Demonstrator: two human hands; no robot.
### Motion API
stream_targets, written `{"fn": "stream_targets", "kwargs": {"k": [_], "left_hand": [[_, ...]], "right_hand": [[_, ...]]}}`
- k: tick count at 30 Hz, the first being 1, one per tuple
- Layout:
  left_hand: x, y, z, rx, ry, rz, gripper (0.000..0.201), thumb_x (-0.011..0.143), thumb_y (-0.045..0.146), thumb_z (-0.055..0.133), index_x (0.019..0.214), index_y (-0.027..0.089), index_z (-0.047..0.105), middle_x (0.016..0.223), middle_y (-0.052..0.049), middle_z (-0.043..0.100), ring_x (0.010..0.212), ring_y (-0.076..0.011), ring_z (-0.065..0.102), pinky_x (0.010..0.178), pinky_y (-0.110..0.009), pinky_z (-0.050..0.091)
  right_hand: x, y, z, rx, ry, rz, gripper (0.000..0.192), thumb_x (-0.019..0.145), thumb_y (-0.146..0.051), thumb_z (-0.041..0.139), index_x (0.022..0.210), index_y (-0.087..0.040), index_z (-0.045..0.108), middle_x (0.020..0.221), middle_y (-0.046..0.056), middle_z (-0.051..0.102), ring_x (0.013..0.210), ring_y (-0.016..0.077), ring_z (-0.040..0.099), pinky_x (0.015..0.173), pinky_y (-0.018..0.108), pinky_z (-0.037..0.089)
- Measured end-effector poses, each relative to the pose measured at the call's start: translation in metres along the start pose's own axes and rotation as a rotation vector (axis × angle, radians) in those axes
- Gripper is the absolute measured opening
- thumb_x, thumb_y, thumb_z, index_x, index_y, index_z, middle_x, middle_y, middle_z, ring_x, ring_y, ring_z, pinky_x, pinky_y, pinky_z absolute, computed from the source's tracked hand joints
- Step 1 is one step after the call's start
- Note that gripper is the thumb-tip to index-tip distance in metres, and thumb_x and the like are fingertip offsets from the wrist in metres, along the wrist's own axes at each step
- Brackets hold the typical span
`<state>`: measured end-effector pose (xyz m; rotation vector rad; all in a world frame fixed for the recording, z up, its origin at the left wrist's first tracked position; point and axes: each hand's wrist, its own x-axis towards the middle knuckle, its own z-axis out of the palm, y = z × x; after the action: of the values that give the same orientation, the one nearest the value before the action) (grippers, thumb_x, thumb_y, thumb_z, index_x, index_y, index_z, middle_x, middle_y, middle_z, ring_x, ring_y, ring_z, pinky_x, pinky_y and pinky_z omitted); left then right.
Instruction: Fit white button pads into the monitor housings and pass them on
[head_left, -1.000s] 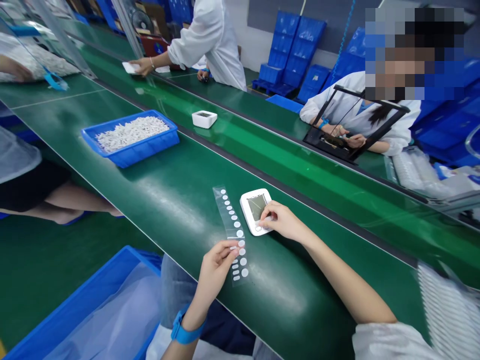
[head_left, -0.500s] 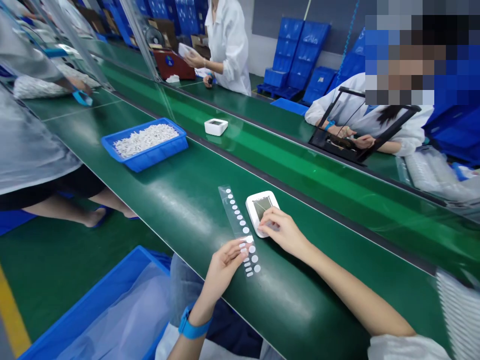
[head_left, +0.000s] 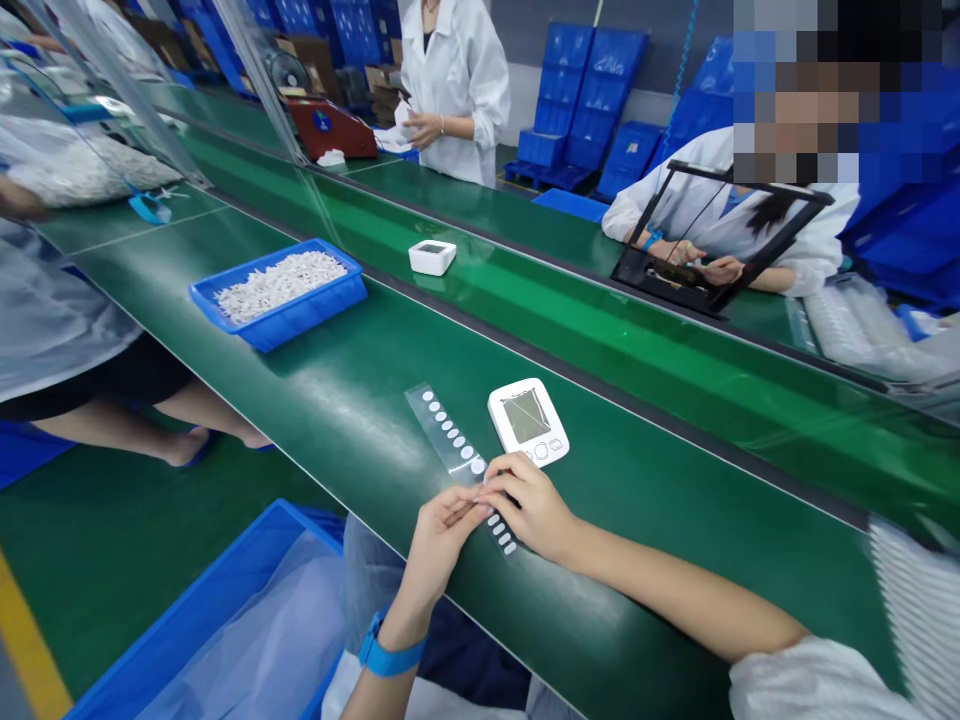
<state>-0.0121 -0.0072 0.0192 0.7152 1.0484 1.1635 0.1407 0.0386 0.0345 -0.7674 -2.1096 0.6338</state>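
Observation:
A clear strip of white oval stickers (head_left: 452, 433) lies slantwise on the green bench, its middle pinched by my left hand (head_left: 444, 532), which wears a blue wristband. My right hand (head_left: 534, 510) meets the left at the strip, thumb and fingertips closed together there. Whether a single sticker is between the right fingertips cannot be made out. Just beyond my right hand rests a white device (head_left: 529, 422) with a grey screen and outlined buttons, face up and untouched.
On the bench to the left is a blue tray (head_left: 315, 325) of small white parts. Another white device (head_left: 432, 258) sits on the green conveyor (head_left: 600, 320). A blue bin (head_left: 217, 610) stands below the bench edge. Co-workers are across the belt and at left.
My right hand has left the white device and come down to the strip beside my left hand. The strip's far end has swung left. The device's buttons are now uncovered.

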Motion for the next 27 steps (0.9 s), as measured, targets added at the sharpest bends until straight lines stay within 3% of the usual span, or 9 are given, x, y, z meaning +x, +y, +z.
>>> {"fn": "stream_targets", "kwargs": {"k": [3, 6, 10, 13, 17, 27], "left_hand": [[-0.001, -0.002, -0.001, 0.022, 0.023, 0.014, 0.021, 0.073, 0.027, 0.078, 0.088, 0.015, 0.071, 0.091, -0.004, 0.077, 0.09, -0.0155, 0.07, 0.085, -0.022, 0.052], [-0.001, -0.003, 0.0, 0.041, 0.067, 0.023, 0.027, 0.074, 0.03, 0.076, 0.096, 0.016, 0.069, 0.099, -0.006, 0.076, 0.095, -0.018, 0.07, 0.088, -0.026, 0.052], [-0.001, -0.002, 0.001, 0.056, 0.066, 0.027, 0.031, 0.078, 0.033, 0.073, 0.104, 0.017, 0.068, 0.115, -0.009, 0.071, 0.107, -0.0203, 0.066, 0.096, -0.028, 0.05], [0.0, -0.002, 0.001, 0.073, 0.055, 0.025, 0.032, 0.08, 0.034, 0.072, 0.106, 0.017, 0.067, 0.119, -0.01, 0.07, 0.108, -0.0209, 0.066, 0.096, -0.029, 0.05], [0.0, -0.003, 0.0, 0.073, 0.068, 0.018, 0.034, 0.079, 0.035, 0.072, 0.107, 0.017, 0.066, 0.12, -0.01, 0.069, 0.109, -0.0217, 0.065, 0.097, -0.031, 0.05], [-0.002, -0.002, -0.001, 0.101, 0.064, 0.004, 0.034, 0.081, 0.035, 0.07, 0.11, 0.017, 0.064, 0.122, -0.01, 0.068, 0.111, -0.0226, 0.064, 0.099, -0.033, 0.048]], "right_hand": [[0.002, -0.01, -0.006, -0.048, -0.066, -0.036, 0.014, 0.095, -0.014, 0.049, 0.092, -0.018, 0.062, 0.098, 0.007, 0.059, 0.09, 0.0174, 0.054, 0.081, 0.034, 0.048], [0.013, -0.018, -0.031, -0.011, -0.167, -0.018, 0.013, 0.094, -0.017, 0.052, 0.087, -0.018, 0.062, 0.1, 0.007, 0.059, 0.093, 0.0176, 0.055, 0.083, 0.034, 0.048], [0.033, 0.003, -0.084, -0.073, -0.154, 0.336, 0.01, 0.086, -0.016, 0.062, 0.077, -0.018, 0.066, 0.106, 0.006, 0.057, 0.1, 0.0193, 0.056, 0.092, 0.037, 0.045], [0.039, 0.033, -0.108, -0.14, -0.187, 0.619, 0.008, 0.081, -0.017, 0.067, 0.073, -0.017, 0.069, 0.107, 0.007, 0.057, 0.098, 0.0196, 0.057, 0.089, 0.036, 0.046], [0.035, 0.055, -0.108, -0.109, -0.303, 0.727, 0.006, 0.078, -0.02, 0.069, 0.073, -0.017, 0.071, 0.103, 0.006, 0.058, 0.095, 0.0182, 0.058, 0.085, 0.033, 0.047], [0.026, 0.059, -0.102, -0.102, -0.257, 0.633, 0.008, 0.075, -0.019, 0.07, 0.068, -0.017, 0.068, 0.097, 0.005, 0.059, 0.09, 0.0191, 0.06, 0.086, 0.037, 0.046]]}}
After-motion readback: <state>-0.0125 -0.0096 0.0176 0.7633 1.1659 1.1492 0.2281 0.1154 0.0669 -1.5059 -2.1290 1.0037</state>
